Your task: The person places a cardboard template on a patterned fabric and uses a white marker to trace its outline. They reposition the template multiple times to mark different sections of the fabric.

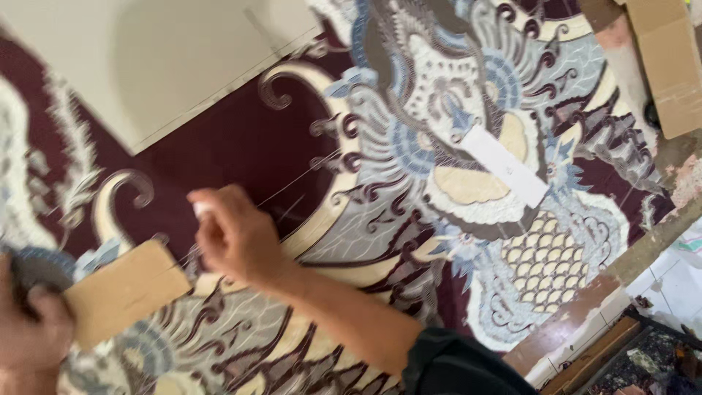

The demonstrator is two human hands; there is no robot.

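We are gripping a brown cardboard piece (124, 291) in our left hand (29, 325) | our right hand (234, 234) is pinching something small and white beside that cardboard; both over the patterned carpet (409, 146)

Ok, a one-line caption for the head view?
Left hand grips a cardboard piece; right hand pinches thin thread above a patterned carpet.

Bare forearm, dark rolled-up sleeve (461, 362)
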